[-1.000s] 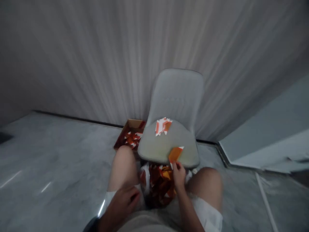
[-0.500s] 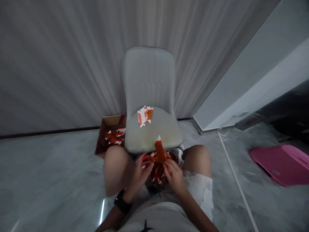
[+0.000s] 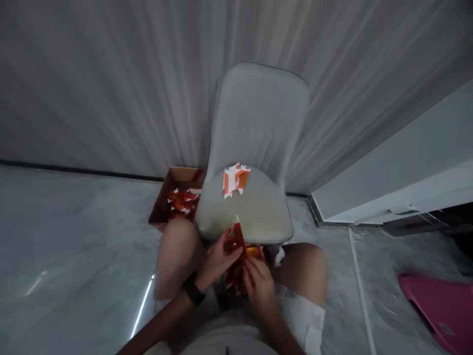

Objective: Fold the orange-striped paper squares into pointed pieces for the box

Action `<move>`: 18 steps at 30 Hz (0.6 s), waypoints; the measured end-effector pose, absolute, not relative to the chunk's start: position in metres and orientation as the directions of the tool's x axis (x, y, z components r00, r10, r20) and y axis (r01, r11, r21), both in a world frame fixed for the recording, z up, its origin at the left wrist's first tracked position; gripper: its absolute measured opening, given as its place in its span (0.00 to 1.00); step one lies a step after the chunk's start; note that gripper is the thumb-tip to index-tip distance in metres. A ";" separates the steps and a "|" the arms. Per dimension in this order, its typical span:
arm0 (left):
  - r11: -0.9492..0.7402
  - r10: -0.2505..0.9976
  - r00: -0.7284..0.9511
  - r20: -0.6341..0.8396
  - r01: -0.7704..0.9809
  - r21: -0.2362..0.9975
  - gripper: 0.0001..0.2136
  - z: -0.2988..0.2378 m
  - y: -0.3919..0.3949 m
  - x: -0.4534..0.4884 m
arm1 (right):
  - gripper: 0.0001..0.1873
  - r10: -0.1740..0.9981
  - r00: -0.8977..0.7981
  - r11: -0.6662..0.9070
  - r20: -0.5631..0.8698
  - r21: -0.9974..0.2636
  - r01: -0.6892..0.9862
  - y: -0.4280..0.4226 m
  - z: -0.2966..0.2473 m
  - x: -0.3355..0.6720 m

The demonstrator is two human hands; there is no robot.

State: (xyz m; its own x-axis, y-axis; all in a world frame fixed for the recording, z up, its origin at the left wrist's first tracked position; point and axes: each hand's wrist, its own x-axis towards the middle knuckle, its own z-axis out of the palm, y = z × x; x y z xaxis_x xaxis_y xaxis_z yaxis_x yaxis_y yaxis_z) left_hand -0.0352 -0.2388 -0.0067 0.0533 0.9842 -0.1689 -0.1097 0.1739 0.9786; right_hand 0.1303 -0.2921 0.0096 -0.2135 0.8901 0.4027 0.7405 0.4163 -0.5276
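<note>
A narrow folded piece of red-orange paper (image 3: 238,234) with a white pointed tip stands upright between my hands, over my lap. My left hand (image 3: 218,257), with a black band on its wrist, closes its thumb and fingers on the side of the piece. Fingers of my right hand (image 3: 259,283) pinch its lower end. Beneath both hands, between my knees, is a heap of similar red and orange paper pieces (image 3: 254,251), partly hidden by the hands. Several flat white-and-orange pieces (image 3: 232,181) lie stacked on the seat of a grey chair (image 3: 254,217) in front of me.
Left of the chair, a cardboard box (image 3: 158,209) holds more red-orange pieces. A grey curtain (image 3: 111,98) hangs behind the chair. A pink plastic thing (image 3: 439,305) lies on the marbled floor (image 3: 92,236) at right, near a white panel (image 3: 399,172).
The paper piece has turned from its broad face to a narrow edge. My left hand has come in from beside it to grip it. The view has shifted and tilted.
</note>
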 end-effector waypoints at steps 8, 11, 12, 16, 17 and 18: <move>0.210 0.976 0.064 -0.207 -0.052 0.976 0.33 0.000 -0.234 -0.044 | 0.15 0.965 -0.060 0.230 0.254 -0.719 0.656 -0.276 0.016 0.122; 0.188 0.981 0.066 -0.185 -0.046 0.981 0.32 0.006 -0.231 -0.046 | 0.16 0.988 -0.010 0.126 0.153 -0.769 0.626 -0.266 0.017 0.119; 0.187 0.981 0.064 -0.184 -0.042 0.981 0.32 0.007 -0.230 -0.047 | 0.17 0.992 0.006 0.098 0.129 -0.780 0.617 -0.262 0.018 0.118; 0.200 0.978 0.058 -0.198 -0.014 0.980 0.31 0.011 -0.229 -0.050 | 0.21 0.994 0.024 0.072 0.110 -0.787 0.613 -0.249 0.020 0.116; 0.203 0.977 0.061 -0.202 -0.012 0.979 0.31 0.010 -0.228 -0.050 | 0.20 0.993 0.006 0.088 0.116 -0.780 0.619 -0.246 0.021 0.115; 0.205 0.977 0.070 -0.204 -0.015 0.979 0.31 0.009 -0.228 -0.050 | 0.18 0.992 -0.014 0.105 0.124 -0.774 0.624 -0.244 0.022 0.114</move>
State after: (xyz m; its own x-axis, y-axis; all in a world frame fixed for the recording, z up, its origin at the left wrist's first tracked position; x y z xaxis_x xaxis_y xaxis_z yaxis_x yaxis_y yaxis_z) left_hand -0.0502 -0.2277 0.0093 0.0704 0.9765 -0.2037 -0.0149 0.2052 0.9786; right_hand 0.1136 -0.2441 0.0223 -0.0138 0.9922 0.1237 0.6244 0.1052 -0.7740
